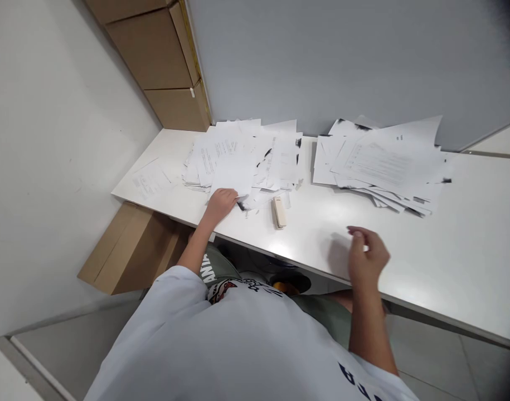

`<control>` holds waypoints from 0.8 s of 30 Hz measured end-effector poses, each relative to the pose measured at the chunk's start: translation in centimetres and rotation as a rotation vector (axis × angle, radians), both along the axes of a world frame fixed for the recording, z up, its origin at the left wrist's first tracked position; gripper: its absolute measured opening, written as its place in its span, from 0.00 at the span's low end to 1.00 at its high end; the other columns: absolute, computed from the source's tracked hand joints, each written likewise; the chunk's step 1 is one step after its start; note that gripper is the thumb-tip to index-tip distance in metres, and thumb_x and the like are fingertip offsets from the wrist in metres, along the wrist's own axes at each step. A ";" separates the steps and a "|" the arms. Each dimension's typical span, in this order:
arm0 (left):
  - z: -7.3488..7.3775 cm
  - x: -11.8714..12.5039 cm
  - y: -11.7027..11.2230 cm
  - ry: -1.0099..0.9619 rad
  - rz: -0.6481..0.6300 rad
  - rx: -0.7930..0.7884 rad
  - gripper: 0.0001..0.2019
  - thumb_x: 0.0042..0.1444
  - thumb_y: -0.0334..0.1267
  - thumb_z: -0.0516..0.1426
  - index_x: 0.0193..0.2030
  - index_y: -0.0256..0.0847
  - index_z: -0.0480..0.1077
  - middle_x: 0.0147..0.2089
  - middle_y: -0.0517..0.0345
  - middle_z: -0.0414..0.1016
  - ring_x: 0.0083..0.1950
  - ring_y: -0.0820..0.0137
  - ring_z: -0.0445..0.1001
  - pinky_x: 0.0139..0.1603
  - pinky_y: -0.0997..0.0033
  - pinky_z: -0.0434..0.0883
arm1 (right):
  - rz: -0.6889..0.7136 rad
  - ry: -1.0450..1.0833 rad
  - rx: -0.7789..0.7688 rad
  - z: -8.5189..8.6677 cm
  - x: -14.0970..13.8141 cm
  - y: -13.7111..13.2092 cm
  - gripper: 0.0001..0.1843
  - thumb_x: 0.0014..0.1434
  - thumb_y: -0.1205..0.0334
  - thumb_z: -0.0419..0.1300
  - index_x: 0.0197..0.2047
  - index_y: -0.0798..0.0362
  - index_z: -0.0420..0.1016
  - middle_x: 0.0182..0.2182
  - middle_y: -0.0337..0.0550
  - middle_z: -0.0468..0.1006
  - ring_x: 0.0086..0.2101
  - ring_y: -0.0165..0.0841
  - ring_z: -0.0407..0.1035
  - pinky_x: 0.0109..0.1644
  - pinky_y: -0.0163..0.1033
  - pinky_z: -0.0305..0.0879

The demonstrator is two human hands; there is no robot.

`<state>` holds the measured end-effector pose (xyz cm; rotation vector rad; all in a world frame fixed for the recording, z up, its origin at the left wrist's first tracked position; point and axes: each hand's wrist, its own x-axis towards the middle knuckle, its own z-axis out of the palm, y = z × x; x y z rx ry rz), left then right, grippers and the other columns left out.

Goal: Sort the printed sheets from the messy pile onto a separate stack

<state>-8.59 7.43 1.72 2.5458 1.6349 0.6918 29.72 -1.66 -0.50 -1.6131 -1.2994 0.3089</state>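
Observation:
My left hand (222,205) is at the near edge of a white sheet of paper (233,171), fingers closed on its corner. This sheet overlaps a loose, uneven pile of printed papers (280,161) with black smudges. Just right of that hand, a cream stapler (278,213) lies on the desk, apart from both hands. My right hand (367,257) is over the front part of the desk, slightly blurred. Its fingers are loosely curled, with a gap inside the thumb and no object visible in them.
A second messy paper stack (380,161) sits at the back right against the grey partition (342,61). One printed sheet (150,178) lies at the desk's left end. Cardboard boxes (175,108) are stacked at the back left; another box (121,245) stands below the desk edge (313,268).

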 end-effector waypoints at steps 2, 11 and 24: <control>0.9 0.5 -2.1 -0.206 0.094 0.040 0.16 0.67 0.46 0.51 0.39 0.39 0.76 0.40 0.47 0.82 0.44 0.60 0.80 0.50 0.59 0.73 | 0.198 0.022 0.004 1.8 -3.6 -0.9 0.16 0.64 0.54 0.52 0.40 0.53 0.77 0.38 0.49 0.79 0.40 0.39 0.73 0.46 0.46 0.69; 7.3 2.4 -5.4 -1.306 0.184 -0.276 0.22 0.54 0.56 0.63 0.45 0.40 0.77 0.43 0.52 0.82 0.47 0.59 0.80 0.46 0.63 0.76 | 0.797 0.684 -0.222 6.4 -11.1 1.3 0.44 0.57 0.37 0.61 0.70 0.39 0.49 0.63 0.52 0.66 0.59 0.46 0.66 0.59 0.56 0.66; 6.6 3.4 -2.6 -1.357 0.103 -0.599 0.26 0.61 0.62 0.52 0.46 0.41 0.76 0.39 0.53 0.82 0.46 0.60 0.81 0.48 0.59 0.78 | 0.840 1.026 -0.418 5.8 -12.7 1.3 0.35 0.55 0.37 0.62 0.62 0.42 0.65 0.56 0.48 0.73 0.51 0.41 0.71 0.51 0.48 0.70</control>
